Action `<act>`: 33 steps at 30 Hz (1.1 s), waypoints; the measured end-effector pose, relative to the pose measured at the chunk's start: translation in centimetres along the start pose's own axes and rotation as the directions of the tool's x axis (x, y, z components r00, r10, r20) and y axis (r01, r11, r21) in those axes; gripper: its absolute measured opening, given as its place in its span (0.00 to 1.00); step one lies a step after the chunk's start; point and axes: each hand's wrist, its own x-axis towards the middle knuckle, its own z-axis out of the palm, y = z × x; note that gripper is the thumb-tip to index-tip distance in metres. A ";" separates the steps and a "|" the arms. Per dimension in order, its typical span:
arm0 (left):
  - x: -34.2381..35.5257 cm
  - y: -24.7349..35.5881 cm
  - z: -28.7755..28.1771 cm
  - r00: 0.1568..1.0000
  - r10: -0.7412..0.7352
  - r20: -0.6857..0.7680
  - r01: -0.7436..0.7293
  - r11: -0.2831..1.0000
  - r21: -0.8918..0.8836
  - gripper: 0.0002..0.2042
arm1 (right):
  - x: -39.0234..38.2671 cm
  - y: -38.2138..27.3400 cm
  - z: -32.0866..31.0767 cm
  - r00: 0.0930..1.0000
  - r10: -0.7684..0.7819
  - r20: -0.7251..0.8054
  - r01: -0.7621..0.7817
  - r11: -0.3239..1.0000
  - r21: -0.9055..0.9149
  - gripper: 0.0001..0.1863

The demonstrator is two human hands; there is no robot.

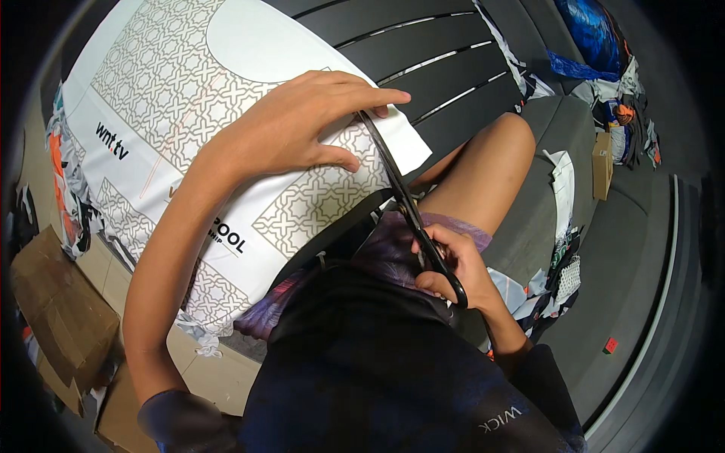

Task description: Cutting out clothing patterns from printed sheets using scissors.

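Note:
A large piece of white fabric (143, 162) with a grey-brown lattice pattern and dark lettering spreads across the left and middle. Over its right part is my left hand (310, 117), palm down, index finger stretched out and thumb apart. My right hand (457, 264), low near my lap, grips the handle end of long black scissors (400, 189). They slant up and to the left, and their tip comes close under the fingers of my left hand, at the fabric's right edge. Whether the blades touch the fabric is hard to tell.
A dark slatted surface (430, 57) lies beyond the fabric. To the right is a grey padded seat (521, 196) with fabric scraps (559, 196) and a small cardboard box (602, 166). A torn cardboard box (64, 317) sits at the lower left, by tiled floor (223, 381).

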 end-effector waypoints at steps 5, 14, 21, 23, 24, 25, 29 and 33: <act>0.0 -0.1 0.0 1.000 0.010 -0.006 -0.010 1.000 -0.020 0.42 | -0.2 -0.1 0.0 1.000 0.011 -0.005 -0.011 1.000 -0.010 0.20; 0.0 -0.3 0.2 1.000 0.019 -0.006 -0.019 1.000 -0.017 0.42 | -0.4 0.0 0.3 0.999 -0.021 -0.034 0.020 0.998 -0.055 0.20; -0.1 -0.4 0.4 1.000 0.017 -0.004 -0.017 1.000 0.002 0.43 | -0.8 -0.5 0.2 0.999 0.003 -0.032 -0.006 0.995 -0.099 0.19; -0.2 -0.4 0.4 1.000 0.014 -0.003 -0.014 1.000 0.015 0.44 | -1.0 -0.4 0.2 0.999 0.012 -0.031 -0.015 0.993 -0.117 0.19; -0.2 -0.4 0.4 1.000 0.021 -0.008 -0.021 0.999 0.030 0.44 | -1.2 -0.2 0.2 0.998 0.065 -0.021 -0.067 0.995 -0.077 0.19; -0.2 -0.5 0.4 1.000 0.014 -0.003 -0.014 1.000 0.027 0.44 | -1.4 0.0 0.1 0.993 0.116 -0.009 -0.116 0.993 -0.037 0.19; 0.0 0.2 0.6 1.000 0.006 0.004 -0.006 0.998 0.059 0.45 | -2.4 1.0 -0.1 0.991 0.109 0.073 -0.114 0.991 0.063 0.20; 0.3 2.6 1.4 1.000 -0.026 0.011 0.025 0.999 0.037 0.44 | -3.7 2.1 -0.4 0.991 0.089 0.097 -0.103 0.982 0.160 0.19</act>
